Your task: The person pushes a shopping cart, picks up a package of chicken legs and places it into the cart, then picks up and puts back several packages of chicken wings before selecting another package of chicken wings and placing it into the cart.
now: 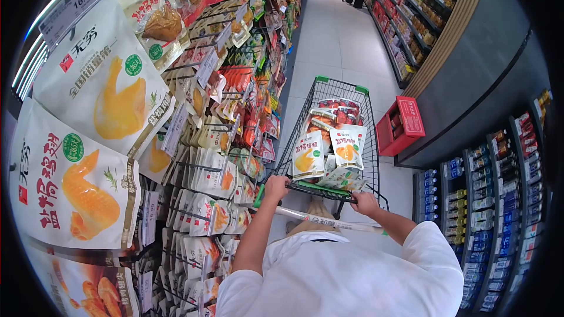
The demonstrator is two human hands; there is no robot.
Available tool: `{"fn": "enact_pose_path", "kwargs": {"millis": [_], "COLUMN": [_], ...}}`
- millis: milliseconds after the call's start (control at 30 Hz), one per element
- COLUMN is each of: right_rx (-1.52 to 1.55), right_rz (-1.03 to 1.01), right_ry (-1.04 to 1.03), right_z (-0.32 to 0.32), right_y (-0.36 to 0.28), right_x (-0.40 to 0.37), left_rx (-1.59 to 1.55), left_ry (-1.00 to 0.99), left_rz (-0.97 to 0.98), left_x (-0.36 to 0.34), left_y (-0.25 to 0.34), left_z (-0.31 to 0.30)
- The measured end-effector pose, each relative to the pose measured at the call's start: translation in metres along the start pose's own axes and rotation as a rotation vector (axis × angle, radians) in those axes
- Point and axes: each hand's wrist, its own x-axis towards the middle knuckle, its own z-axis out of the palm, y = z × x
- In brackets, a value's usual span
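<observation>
The left hand (276, 188) and right hand (365, 203) each have their grip curled closed around the near edge (317, 190) of a wire shopping cart (362, 89), set apart at its two sides. The cart stands on the aisle floor (320, 35), white snack bags (308, 156) heaped toward its near end and red packets (348, 107) toward the far end. Hanging bags (223, 179) line the rack at left; a red box (403, 122) and drink bottles (430, 191) are at right.
</observation>
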Motion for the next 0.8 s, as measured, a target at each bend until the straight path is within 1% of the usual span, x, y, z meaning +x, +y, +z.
{"fn": "enact_pose_path", "kwargs": {"millis": [100, 167, 233, 300, 400, 600, 800], "right_rx": [-0.006, 0.014, 0.011, 0.008, 0.009, 0.005, -0.011], "right_rz": [0.023, 0.004, 0.034, -0.024, -0.026, -0.009, 0.006], "right_ry": [-0.004, 0.013, -0.013, 0.04, 0.055, 0.036, 0.033], "right_z": [0.0006, 0.0012, 0.0016, 0.0065, 0.0066, 0.008, 0.0034], "right_y": [0.0, 0.0005, -0.0007, 0.0029, 0.0025, 0.0035, -0.0016], "right_x": [-0.0009, -0.0005, -0.0001, -0.0001, -0.0004, 0.0, 0.0007], "left_rx": [-0.004, 0.012, -0.011, -0.004, 0.025, 0.015, 0.016], "left_ry": [0.024, 0.023, 0.03, 0.047, 0.05, 0.02, 0.064], "left_rz": [0.014, 0.024, 0.012, 0.009, 0.031, -0.006, 0.031], "left_x": [0.001, -0.001, -0.0005, -0.0023, -0.0007, 0.0, -0.0003], "left_y": [-0.0029, -0.0011, -0.0008, -0.0034, -0.0036, -0.0024, -0.0054], "left_z": [0.0062, 0.0018, 0.0018, 0.0019, 0.0042, 0.0038, 0.0074]}}
